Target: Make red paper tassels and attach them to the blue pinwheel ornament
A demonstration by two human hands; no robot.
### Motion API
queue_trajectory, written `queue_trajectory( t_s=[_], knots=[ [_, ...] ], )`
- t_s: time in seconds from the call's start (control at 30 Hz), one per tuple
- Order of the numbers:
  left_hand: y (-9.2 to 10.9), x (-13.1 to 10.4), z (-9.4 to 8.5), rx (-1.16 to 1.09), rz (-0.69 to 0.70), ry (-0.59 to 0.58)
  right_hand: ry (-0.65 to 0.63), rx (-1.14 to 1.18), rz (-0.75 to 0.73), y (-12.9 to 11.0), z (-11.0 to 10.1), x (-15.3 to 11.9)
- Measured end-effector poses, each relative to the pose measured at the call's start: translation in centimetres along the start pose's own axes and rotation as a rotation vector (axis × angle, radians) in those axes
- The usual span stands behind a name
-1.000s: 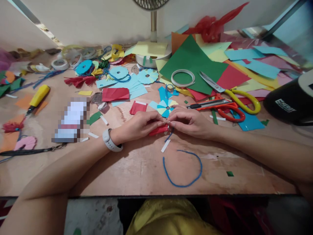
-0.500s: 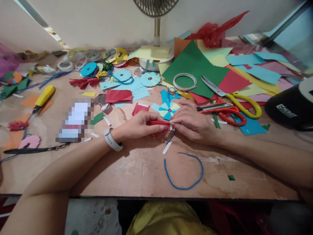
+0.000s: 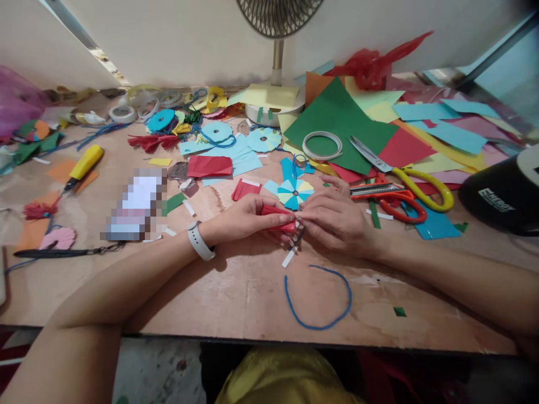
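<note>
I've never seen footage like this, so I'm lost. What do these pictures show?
There is no machine: these are a person's two bare hands. One camera, worn on the head, looks forward and down at the table. The left hand has red paper in its grip. The right hand meets the paper's right end; whether it pinches anything there is too small to make out. Just behind the hands lies a disc; nearer the camera, blue string curves in an open loop. Yellow scissors and a black cup are to the right, a phone to the left, and a fan stands at the back.
</note>
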State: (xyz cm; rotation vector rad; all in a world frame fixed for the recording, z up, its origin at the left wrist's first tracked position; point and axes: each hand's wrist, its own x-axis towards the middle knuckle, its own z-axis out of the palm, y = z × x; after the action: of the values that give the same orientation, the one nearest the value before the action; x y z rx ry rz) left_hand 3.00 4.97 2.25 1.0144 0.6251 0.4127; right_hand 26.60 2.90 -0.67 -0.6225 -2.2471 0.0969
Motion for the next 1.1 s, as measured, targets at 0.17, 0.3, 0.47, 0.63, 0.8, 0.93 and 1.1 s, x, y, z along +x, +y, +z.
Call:
queue_trajectory(
  t_s=[0.17,0.3,0.47,0.63,0.8,0.93,1.1],
  knots=[
    [0.0,-0.1,0.1,-0.034,-0.021,0.002,0.001,-0.039,-0.015,-0.1,-0.1,0.0],
    [0.0,0.0,0.1,-0.005,-0.017,0.010,0.004,-0.096,-0.036,-0.4,-0.2,0.0],
    [-0.2,0.0,0.0,0.037,0.000,0.031,0.013,-0.215,-0.057,-0.8,-0.1,-0.1],
    [-0.4,0.0,-0.1,0.023,-0.020,0.016,-0.033,-0.397,-0.230,-1.2,-0.7,-0.1],
    [-0.5,0.1,-0.2,0.012,-0.042,-0.009,-0.096,-0.530,-0.350,-2.1,-1.4,0.1],
    [-0.3,0.1,-0.3,0.086,-0.026,-0.023,-0.206,-0.618,-0.398,-2.7,-1.5,0.2],
    [0.0,0.1,-0.3,0.276,0.056,0.027,-0.186,-0.699,-0.445,-2.9,-1.4,0.3]
  ],
)
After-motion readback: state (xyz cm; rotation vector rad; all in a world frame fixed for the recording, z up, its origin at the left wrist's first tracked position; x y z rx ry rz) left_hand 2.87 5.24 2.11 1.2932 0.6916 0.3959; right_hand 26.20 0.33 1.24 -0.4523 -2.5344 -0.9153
